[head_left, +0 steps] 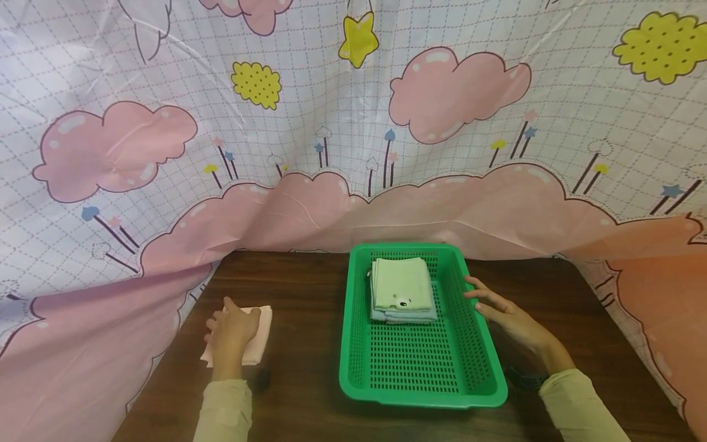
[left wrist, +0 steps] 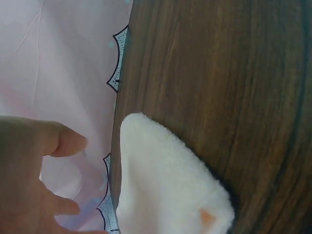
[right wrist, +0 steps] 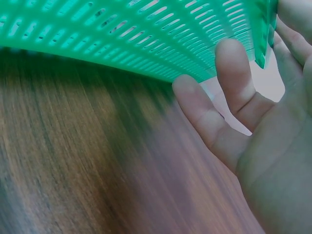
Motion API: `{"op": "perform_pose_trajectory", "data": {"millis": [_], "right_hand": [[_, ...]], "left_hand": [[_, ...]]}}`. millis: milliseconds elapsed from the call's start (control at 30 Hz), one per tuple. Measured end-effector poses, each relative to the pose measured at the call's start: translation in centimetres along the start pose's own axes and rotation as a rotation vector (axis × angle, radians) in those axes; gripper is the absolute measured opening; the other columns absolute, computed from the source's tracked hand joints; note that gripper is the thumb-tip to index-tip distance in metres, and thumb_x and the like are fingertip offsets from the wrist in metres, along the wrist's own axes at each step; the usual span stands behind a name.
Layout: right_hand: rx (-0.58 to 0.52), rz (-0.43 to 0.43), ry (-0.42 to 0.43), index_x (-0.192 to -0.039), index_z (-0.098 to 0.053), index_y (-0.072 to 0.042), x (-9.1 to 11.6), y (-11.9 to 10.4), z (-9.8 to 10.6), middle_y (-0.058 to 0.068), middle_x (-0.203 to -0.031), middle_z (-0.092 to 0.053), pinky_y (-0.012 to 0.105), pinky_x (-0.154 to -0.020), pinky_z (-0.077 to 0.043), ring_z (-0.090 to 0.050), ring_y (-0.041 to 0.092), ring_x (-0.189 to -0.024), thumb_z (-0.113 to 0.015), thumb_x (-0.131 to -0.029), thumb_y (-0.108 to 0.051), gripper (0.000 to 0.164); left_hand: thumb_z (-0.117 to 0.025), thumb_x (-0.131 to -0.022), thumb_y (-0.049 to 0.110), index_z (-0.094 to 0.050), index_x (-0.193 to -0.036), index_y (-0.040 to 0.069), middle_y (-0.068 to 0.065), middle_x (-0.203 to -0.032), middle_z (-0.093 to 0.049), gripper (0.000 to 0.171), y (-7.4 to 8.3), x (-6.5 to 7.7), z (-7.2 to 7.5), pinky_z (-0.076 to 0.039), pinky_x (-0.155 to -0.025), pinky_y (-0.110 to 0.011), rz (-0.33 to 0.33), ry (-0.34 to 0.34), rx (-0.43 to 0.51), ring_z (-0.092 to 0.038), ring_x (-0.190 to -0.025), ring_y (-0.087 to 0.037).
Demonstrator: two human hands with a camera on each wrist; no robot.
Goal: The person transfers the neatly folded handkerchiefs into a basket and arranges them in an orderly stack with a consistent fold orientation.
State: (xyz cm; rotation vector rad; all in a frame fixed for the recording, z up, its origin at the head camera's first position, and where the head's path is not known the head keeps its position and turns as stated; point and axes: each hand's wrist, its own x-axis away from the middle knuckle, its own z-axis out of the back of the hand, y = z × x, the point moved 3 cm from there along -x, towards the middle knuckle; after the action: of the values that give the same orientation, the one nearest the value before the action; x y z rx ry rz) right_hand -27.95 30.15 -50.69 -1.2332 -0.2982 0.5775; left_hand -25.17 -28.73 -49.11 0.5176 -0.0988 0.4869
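Note:
My left hand (head_left: 232, 334) is over a folded pale pink towel (head_left: 259, 341) on the table, fingers spread and loosely bent. In the left wrist view a gap shows between the fingers and the towel (left wrist: 165, 180), which has a small orange patch near its corner. My right hand (head_left: 513, 322) is at the right side of a green plastic basket (head_left: 346, 344), some fingertips over its rim. The right wrist view has two loosely bent fingers (right wrist: 234, 73) close against the slotted outer wall. Inside the basket, towards the back, lies a stack of folded towels (head_left: 402, 282), pale green with an animal face on top.
The dark brown wooden table (head_left: 301, 368) bears the basket and the pink towel. A patterned curtain (head_left: 309, 209) with clouds and stars hangs behind the table and along both sides. Dark bands are at both wrists.

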Motion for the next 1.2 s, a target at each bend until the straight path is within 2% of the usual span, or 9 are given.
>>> {"op": "perform_pose_trajectory", "data": {"millis": [167,433,600,833,1000,1200], "right_hand": [[0.011,-0.003,0.008,-0.152,-0.038,0.001,0.0,0.0,0.1,0.003,-0.175,0.003,0.085,-0.106,-0.018,-0.010,-0.028,-0.138,-0.036,-0.112,-0.015,0.043],[0.003,-0.010,0.006,-0.152,-0.040,-0.001,-0.2,0.1,-0.2,0.003,-0.175,0.001,0.086,-0.107,-0.012,-0.010,-0.028,-0.139,-0.037,-0.112,-0.015,0.043],[-0.001,-0.005,0.007,-0.152,-0.039,-0.001,-0.2,0.2,-0.1,0.000,-0.175,0.001,0.086,-0.107,-0.011,-0.010,-0.028,-0.139,-0.037,-0.112,-0.014,0.043],[0.005,0.001,0.009,-0.152,-0.039,0.001,-0.1,0.1,0.0,0.000,-0.175,0.001,0.085,-0.107,-0.014,-0.010,-0.028,-0.139,-0.037,-0.112,-0.015,0.043],[0.011,-0.007,0.006,-0.153,-0.038,0.000,0.0,0.0,-0.1,0.002,-0.175,0.003,0.085,-0.107,-0.015,-0.010,-0.028,-0.138,-0.037,-0.112,-0.016,0.044],[0.005,0.001,0.007,-0.152,-0.038,0.001,-0.1,0.2,0.0,0.000,-0.175,0.001,0.085,-0.108,-0.015,-0.011,-0.028,-0.139,-0.037,-0.112,-0.015,0.043]], "left_hand": [[-0.049,-0.096,0.045,-0.004,-0.156,-0.012,-0.051,-0.149,-0.018,0.095,0.0,0.4,-0.1,-0.025,-0.107,-0.083,0.029,-0.051,0.015,-0.016,-0.139,-0.068],[-0.053,-0.093,0.038,-0.021,-0.147,-0.017,-0.052,-0.142,-0.023,0.084,-0.6,0.9,0.1,-0.029,-0.106,-0.079,0.032,-0.061,-0.024,-0.024,-0.132,-0.067],[-0.055,-0.090,0.033,-0.021,-0.146,-0.019,-0.053,-0.141,-0.023,0.083,-0.9,1.2,0.6,-0.029,-0.105,-0.080,0.046,-0.067,-0.002,-0.024,-0.130,-0.068],[-0.066,-0.090,0.038,-0.018,-0.148,-0.022,-0.055,-0.143,-0.017,0.096,-1.4,0.9,1.0,-0.026,-0.106,-0.081,0.106,-0.065,0.040,-0.019,-0.132,-0.067],[-0.071,-0.087,0.038,-0.032,-0.139,-0.024,-0.054,-0.135,-0.024,0.090,-2.2,0.6,0.8,-0.029,-0.103,-0.079,0.092,-0.059,0.053,-0.021,-0.128,-0.066],[-0.077,-0.083,0.036,-0.049,-0.127,-0.021,-0.055,-0.131,-0.024,0.078,-2.9,0.1,0.5,-0.028,-0.100,-0.081,0.055,-0.029,0.076,-0.019,-0.126,-0.067]]}}
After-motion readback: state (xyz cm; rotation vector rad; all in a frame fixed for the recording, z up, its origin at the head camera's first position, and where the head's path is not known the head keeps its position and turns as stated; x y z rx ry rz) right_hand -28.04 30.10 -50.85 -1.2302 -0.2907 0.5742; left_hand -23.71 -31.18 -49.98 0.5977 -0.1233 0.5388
